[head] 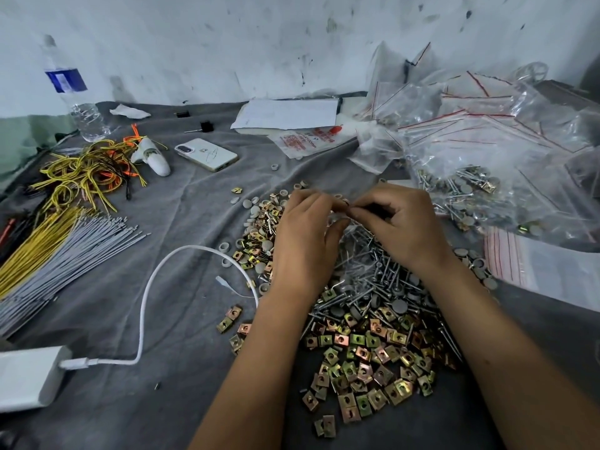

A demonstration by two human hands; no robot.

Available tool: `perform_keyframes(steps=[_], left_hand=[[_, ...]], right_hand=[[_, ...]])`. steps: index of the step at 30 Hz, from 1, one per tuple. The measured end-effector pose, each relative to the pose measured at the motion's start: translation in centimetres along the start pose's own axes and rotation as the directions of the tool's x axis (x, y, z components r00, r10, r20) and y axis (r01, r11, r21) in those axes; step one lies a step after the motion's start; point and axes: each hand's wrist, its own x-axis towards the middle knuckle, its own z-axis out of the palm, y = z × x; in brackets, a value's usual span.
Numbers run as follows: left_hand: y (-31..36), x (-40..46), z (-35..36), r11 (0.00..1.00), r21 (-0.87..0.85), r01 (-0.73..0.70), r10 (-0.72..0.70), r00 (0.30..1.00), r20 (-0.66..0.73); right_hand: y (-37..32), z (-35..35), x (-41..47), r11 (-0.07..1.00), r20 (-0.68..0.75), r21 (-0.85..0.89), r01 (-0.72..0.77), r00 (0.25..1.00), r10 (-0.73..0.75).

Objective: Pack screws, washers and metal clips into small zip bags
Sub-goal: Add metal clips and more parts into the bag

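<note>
At frame centre our left hand (303, 235) and right hand (401, 222) pinch the mouth of a small zip bag (352, 235) above the screws (380, 277). We judge we're sealing it; next, press the strip shut and set it aside.

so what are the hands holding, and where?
Both hands, left and right, pinch a small clear zip bag by its top edge.
</note>
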Motion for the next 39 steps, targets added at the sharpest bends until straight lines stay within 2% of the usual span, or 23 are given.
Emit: perform_keyframes(steps=[5,16,22,28,34,39], left_hand=[[-0.2,0.0,0.0,0.996,-0.029,0.079,-0.08,0.997,-0.021],[-0.5,0.0,-0.1,0.995,-0.086,0.048,-0.051,0.998,-0.033],[-0.1,-0.1,-0.2,0.988,-0.084,0.127,-0.128,0.992,-0.009],[-0.5,0.0,-0.3,0.99,-0.11,0.09,-0.089,0.996,0.014],[-0.9,0.0,-0.1,0.988,-0.08,0.131,-0.133,0.991,-0.019],[-1.0,-0.1,0.0,0.996,-0.075,0.053,-0.053,0.999,0.005]], right_hand=[[-0.5,0.2,-0.1,0.999,0.051,-0.017,0.035,0.998,-0.034],[-0.9,0.4,-0.2,0.995,0.058,-0.047,0.093,0.994,-0.091],[-0.9,0.4,-0.2,0.992,0.07,-0.079,0.101,0.993,-0.095],[-0.9,0.6,-0.2,0.99,0.087,-0.094,0.107,0.991,-0.099],[-0.9,0.3,-0.1,0.991,0.011,-0.11,0.083,0.997,-0.082],[-0.7,0.4,-0.3,0.995,0.012,-0.08,0.053,0.999,-0.052]])
